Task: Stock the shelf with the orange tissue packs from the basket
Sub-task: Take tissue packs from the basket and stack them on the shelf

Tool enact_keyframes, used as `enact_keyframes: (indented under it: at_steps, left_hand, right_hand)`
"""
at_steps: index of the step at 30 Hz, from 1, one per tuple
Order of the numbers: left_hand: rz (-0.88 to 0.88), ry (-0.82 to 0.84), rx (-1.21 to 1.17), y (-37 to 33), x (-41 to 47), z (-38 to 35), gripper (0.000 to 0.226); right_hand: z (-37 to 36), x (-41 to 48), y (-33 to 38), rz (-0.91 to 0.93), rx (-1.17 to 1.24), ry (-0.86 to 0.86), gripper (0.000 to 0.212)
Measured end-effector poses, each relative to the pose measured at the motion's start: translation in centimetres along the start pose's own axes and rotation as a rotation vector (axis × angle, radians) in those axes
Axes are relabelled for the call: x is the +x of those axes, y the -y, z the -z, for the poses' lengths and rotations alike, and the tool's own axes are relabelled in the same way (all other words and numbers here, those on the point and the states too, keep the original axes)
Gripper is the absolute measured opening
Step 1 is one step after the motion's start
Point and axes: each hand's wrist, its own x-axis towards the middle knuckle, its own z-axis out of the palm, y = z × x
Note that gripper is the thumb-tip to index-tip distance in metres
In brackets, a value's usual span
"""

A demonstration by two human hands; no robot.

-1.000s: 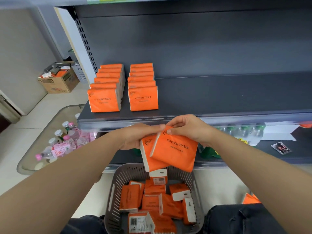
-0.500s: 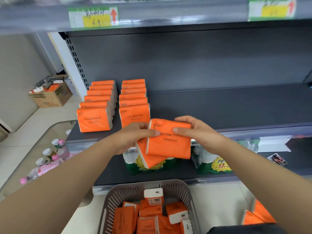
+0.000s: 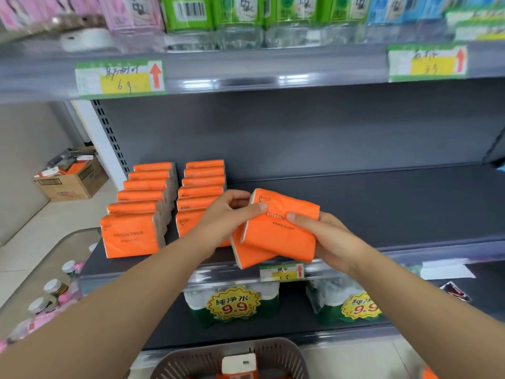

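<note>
Two packs (image 3: 281, 233), pinched between left hand (image 3: 226, 217) and right hand (image 3: 328, 242), have risen from over the basket (image 3: 273, 348) to mid-frame at the shelf (image 3: 382, 209) edge, right of the two stocked rows (image 3: 153, 209), apparently ready to set down.

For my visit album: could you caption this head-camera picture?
Two orange tissue packs held by left hand and right hand above the shelf, beside two stocked rows; basket below.
</note>
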Motion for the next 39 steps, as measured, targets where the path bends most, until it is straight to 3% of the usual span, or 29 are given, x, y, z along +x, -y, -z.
enact_keyframes:
  at_steps: [4,6,8,11,13,16,22,27,39]
  left_hand:
    - [0.112,-0.06,-0.058,0.0,1.6,-1.2,0.105]
    - [0.167,-0.025,-0.132,0.0,2.3,-1.6,0.119]
    - [0.224,0.012,-0.179,0.2,3.0,-2.0,0.109]
    - [0.258,0.067,-0.198,0.4,3.8,-2.7,0.059]
    - [0.24,0.076,-0.208,0.6,4.6,-2.9,0.045]
    - [0.199,0.06,-0.199,0.6,5.7,-3.0,0.047]
    - [0.109,0.089,-0.158,0.5,7.7,-2.8,0.036]
    - [0.118,0.036,-0.17,0.8,9.6,-2.6,0.041]
    - [0.17,-0.064,-0.065,2.0,15.4,-2.7,0.048]
  right_hand:
    - [1.1,1.6,0.2,0.026,0.054,-0.085,0.034]
    - [1.5,2.6,0.3,0.047,0.087,-0.13,0.032]
    - [1.7,3.5,0.4,0.072,0.099,-0.166,0.032]
    - [2.0,4.8,0.6,0.101,0.053,-0.177,0.029]
    - [2.2,5.6,0.9,0.109,-0.008,-0.165,0.033]
    - [2.6,6.8,1.4,0.102,-0.139,-0.118,0.041]
    - [2.9,9.1,2.1,0.056,-0.283,0.008,0.029]
    - [2.8,11.4,1.9,-0.003,-0.353,-0.124,0.047]
    - [2.9,16.1,1.6,0.083,-0.383,-0.199,0.035]
